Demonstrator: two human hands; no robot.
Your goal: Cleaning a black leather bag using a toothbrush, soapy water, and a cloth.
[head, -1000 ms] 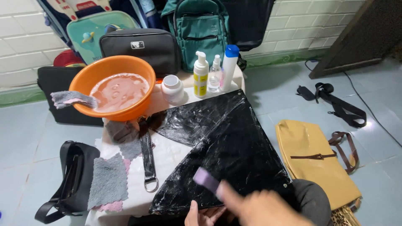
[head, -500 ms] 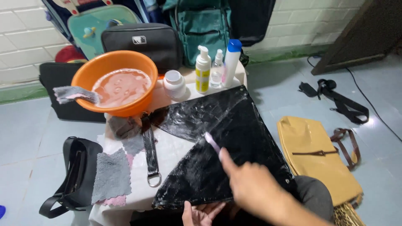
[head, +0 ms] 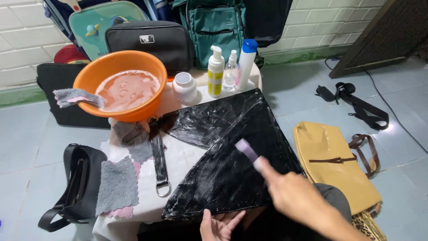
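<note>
A glossy black bag (head: 232, 147) with wet streaks lies spread over a small white-covered table (head: 183, 154). My right hand (head: 294, 194) holds a small purple brush (head: 246, 149) over the bag's right half, bristle end pointing up-left. At the bag's near edge, my left hand (head: 218, 224) presses with its fingers on the lower hem. A black strap (head: 159, 163) with a metal ring lies to the left of the bag.
An orange basin (head: 119, 89) of soapy water with a grey cloth on its rim stands at the back left. A white jar (head: 184, 88), pump bottle (head: 215, 71), spray bottle (head: 230, 71) and blue-capped bottle (head: 245, 64) line the back. Grey cloths (head: 118, 185) hang at the left edge. A tan bag (head: 334, 165) lies on the floor.
My right hand has swept the brush across the black bag, from the lower middle up and then toward the right half. My left hand stays on the bag's near edge.
</note>
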